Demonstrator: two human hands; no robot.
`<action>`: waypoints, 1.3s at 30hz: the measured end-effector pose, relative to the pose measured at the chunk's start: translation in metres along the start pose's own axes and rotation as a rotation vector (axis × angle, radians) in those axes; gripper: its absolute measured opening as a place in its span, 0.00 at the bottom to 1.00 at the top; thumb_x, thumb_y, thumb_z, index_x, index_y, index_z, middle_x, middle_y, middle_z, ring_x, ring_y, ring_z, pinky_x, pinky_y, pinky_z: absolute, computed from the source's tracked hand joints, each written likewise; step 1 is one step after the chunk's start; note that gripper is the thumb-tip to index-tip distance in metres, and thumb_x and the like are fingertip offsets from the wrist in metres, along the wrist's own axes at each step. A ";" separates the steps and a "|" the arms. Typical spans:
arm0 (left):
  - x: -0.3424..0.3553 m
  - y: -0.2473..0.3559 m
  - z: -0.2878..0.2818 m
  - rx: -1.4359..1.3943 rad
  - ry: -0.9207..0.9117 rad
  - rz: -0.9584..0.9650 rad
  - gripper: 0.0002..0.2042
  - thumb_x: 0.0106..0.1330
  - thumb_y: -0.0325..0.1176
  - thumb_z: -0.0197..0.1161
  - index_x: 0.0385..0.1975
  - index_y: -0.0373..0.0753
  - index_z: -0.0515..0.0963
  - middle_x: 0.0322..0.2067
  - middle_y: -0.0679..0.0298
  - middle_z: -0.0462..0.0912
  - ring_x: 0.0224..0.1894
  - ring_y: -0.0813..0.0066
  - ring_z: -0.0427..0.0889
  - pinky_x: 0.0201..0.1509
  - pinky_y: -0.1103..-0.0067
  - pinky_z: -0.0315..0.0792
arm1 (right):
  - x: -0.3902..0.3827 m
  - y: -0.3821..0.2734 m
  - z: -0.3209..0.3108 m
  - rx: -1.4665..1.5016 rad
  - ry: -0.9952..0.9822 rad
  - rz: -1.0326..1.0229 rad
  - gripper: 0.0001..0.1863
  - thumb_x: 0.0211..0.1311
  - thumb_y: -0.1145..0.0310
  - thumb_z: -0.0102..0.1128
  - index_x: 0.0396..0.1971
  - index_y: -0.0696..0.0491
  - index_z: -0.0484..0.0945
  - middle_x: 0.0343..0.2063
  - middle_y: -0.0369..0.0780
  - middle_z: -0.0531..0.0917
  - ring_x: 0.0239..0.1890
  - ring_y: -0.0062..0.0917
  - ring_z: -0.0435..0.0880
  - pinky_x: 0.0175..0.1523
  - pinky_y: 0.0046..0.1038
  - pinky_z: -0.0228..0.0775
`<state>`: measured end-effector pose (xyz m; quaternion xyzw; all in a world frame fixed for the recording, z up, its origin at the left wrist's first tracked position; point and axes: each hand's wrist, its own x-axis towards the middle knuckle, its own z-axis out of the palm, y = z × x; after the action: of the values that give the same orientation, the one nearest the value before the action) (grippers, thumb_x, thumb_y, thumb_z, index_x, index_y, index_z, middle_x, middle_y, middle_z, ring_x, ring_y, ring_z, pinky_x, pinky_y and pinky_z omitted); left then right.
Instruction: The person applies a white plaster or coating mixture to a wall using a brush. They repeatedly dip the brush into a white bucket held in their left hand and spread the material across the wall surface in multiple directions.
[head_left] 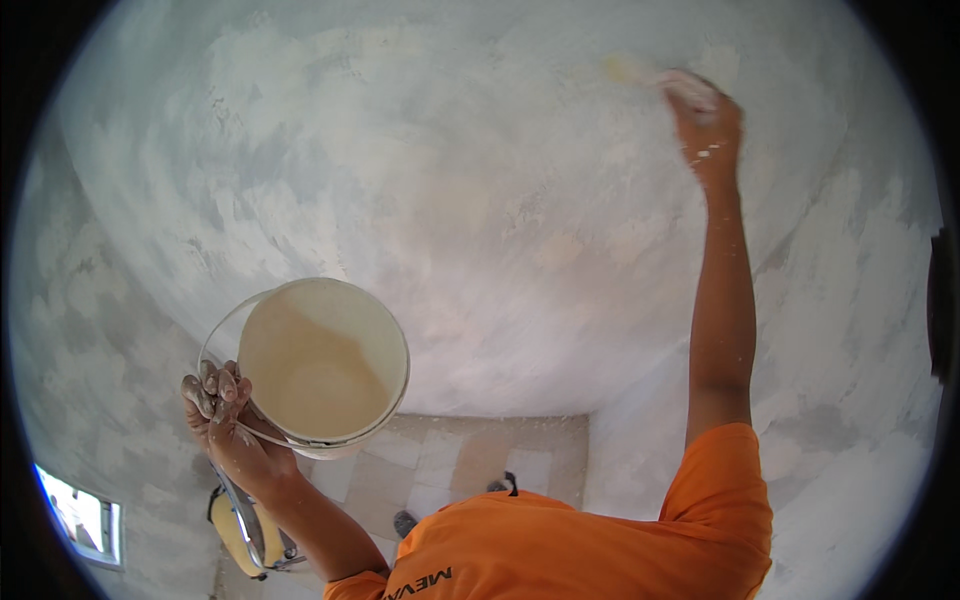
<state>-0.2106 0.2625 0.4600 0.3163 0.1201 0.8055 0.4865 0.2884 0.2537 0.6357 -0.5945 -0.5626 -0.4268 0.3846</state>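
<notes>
At the lower left, my left hand (240, 440) is closed round the wire handle of a white bucket (365, 315), its fingers smeared with a pale coating. The bucket is tilted toward me, and beige liquid or residue covers part of its inside. Up at the right, my right hand (712, 125) reaches to the wall (450, 140) and grips a brush (635, 72) with a whitish handle and yellowish end. Motion blurs the brush, so whether its tip touches the wall cannot be told. White specks dot the right wrist. Uneven pale and grey patches cover the wall.
Below lies a tiled floor (430, 470) bordered by the walls. A chair or stool with a yellow seat (245, 530) and metal frame stands at the lower left, near a small window (85, 515). A dark object (940, 305) sits at the far right edge.
</notes>
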 end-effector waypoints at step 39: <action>-0.006 0.001 0.011 0.014 0.078 0.063 0.17 0.47 0.08 0.50 0.21 0.43 0.61 0.28 0.67 0.68 0.29 0.80 0.71 0.36 0.86 0.67 | -0.005 -0.144 0.089 0.507 -0.307 -0.060 0.12 0.64 0.62 0.65 0.37 0.57 0.85 0.33 0.47 0.86 0.34 0.36 0.83 0.51 0.35 0.71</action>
<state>-0.2026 0.2557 0.4663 0.2917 0.1349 0.8313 0.4536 0.1515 0.3461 0.5976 -0.5203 -0.7200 -0.1889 0.4186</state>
